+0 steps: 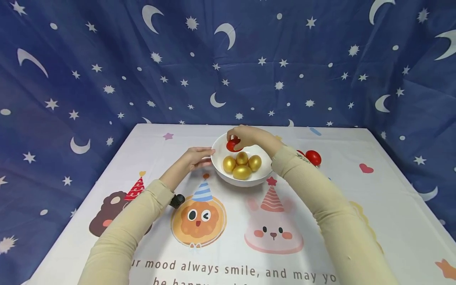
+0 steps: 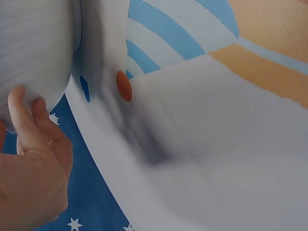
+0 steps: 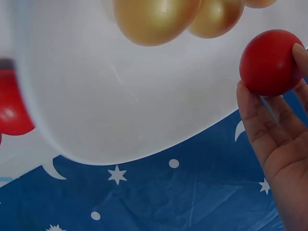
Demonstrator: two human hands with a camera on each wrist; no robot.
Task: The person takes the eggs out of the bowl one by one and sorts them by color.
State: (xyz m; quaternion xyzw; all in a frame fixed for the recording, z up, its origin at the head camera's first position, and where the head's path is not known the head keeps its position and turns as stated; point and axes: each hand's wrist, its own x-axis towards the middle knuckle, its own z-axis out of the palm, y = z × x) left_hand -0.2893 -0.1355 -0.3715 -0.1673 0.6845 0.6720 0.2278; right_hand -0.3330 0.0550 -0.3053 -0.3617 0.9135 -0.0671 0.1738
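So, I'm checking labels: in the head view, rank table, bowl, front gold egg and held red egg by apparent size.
1. Table
2. Bowl
3. Front gold egg and held red egg look alike; the right hand partly hides the latter.

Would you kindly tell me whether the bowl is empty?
Not empty: four golden eggs lie inside the white bowl.

In the bowl [image 1: 242,183], four golden eggs [image 1: 242,172] block the near part; free room lies behind them, to the right; the right hand [image 1: 246,135] with its red egg [image 1: 231,146] closes the far-left entry; the left hand [image 1: 197,156] obstructs the left rim; in front, a hand could pass above the tablecloth [image 1: 235,221].
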